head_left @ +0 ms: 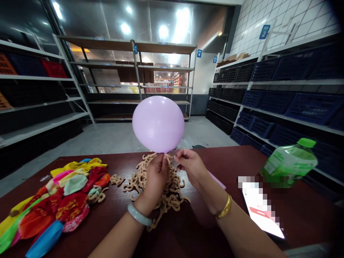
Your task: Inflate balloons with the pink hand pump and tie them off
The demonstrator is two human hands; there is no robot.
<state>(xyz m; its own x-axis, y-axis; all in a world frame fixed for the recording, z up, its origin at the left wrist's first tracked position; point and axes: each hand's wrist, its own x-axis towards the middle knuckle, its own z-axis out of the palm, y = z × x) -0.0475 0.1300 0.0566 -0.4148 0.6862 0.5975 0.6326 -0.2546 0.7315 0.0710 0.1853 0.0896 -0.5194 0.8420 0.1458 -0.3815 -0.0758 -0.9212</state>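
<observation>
A blown-up lilac balloon [158, 123] stands upright above the table, its neck pinched in my left hand [158, 172], which wears a pale bangle [139, 214]. Just to the right of the neck is my right hand [192, 166], thumb and fingertips brought together; whatever lies between them is too small to make out. A gold bangle [225, 207] circles that wrist. Under and around both hands spreads a pile of tan, curly, string-like pieces [172, 200]. Part of a flat lilac piece [217, 180] shows behind my right wrist.
Left on the dark table [113, 222] lies a heap of colourful uninflated balloons [70, 193]. At the right are a lit phone [259, 208] and a green-capped bottle [291, 161]. Shelves with blue crates [309, 105] line the right wall; more racks [113, 64] stand behind.
</observation>
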